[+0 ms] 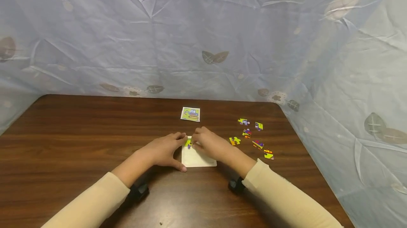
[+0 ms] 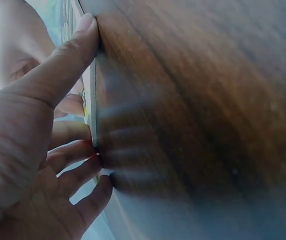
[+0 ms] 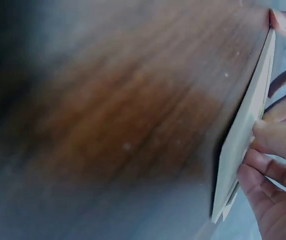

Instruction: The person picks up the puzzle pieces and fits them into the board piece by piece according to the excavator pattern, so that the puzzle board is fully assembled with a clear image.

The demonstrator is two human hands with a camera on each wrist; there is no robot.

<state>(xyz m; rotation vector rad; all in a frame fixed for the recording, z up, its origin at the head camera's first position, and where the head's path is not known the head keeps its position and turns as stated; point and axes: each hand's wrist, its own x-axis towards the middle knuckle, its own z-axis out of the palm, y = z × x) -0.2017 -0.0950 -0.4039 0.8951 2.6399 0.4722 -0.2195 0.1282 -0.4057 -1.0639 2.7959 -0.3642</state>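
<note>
Fingers of my left hand [image 1: 163, 150], in the head view, are stretched along the left edge of the white board [image 1: 198, 157], with the thumb well apart from them. Those of my right hand [image 1: 208, 143] are bent over its upper part, beside a green piece [image 1: 188, 142] near the upper left corner; whether they pinch another piece, I cannot tell. I judge that the step is fitting the first pieces, and that the next move calls for a light press, then for choosing among the loose pieces [image 1: 235, 141] at the right. Beyond the board lies a picture card [image 1: 190, 114], probably the model. The surface [image 1: 79, 132] is brown with wood grain; behind it and on the right hangs a creased, pale cloth [image 1: 178, 37] printed with leaves.

From the left wrist, I see the thumb straight at one corner of the board and the other fingertips near its edge.

From the right wrist, the board appears almost from its side, and my right fingers are gathered at its upper face, their hold unclear.
</note>
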